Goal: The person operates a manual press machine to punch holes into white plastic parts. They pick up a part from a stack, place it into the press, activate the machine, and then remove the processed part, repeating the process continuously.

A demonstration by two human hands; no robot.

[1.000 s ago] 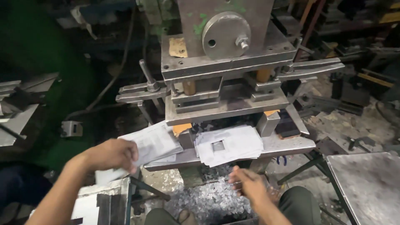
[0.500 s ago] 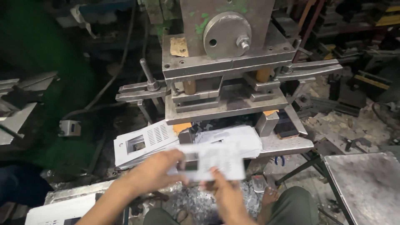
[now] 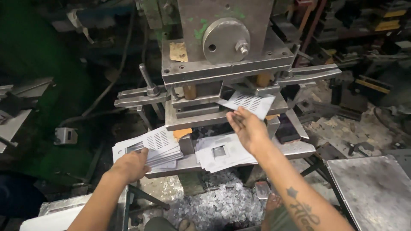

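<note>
**Inspector:** Two hands were at the press. Your right hand (image 3: pixel 247 128) was raised to the die opening, fingers closed in a pinch on one perforated metal sheet (image 3: pixel 250 102). That sheet sat tilted, its far edge at the gap between the upper and lower die blocks; whether it had entered the gap, I could not tell.

**Operator:** And the left?

**Inspector:** Your left hand (image 3: pixel 130 164) lay palm down on the near edge of a stack of punched sheets (image 3: pixel 150 145), fingers curled loosely over it, gripping nothing that I could confirm. The stack rested on the left end of the press bed (image 3: pixel 299 149), touching the small upright block at its middle.

**Operator:** What else was on the bed?

**Inspector:** You had a second pile of flat blanks (image 3: pixel 222 152) just right of that block, each with a square cut-out, lying below your right wrist and apart from it. Above stood the grey press head (image 3: pixel 224 38) with its round disc and bolt. Beneath the bed, a heap of metal chips (image 3: pixel 218 205) covered the floor. To your right stood a steel side table (image 3: pixel 372 188), well apart from both hands.
</note>
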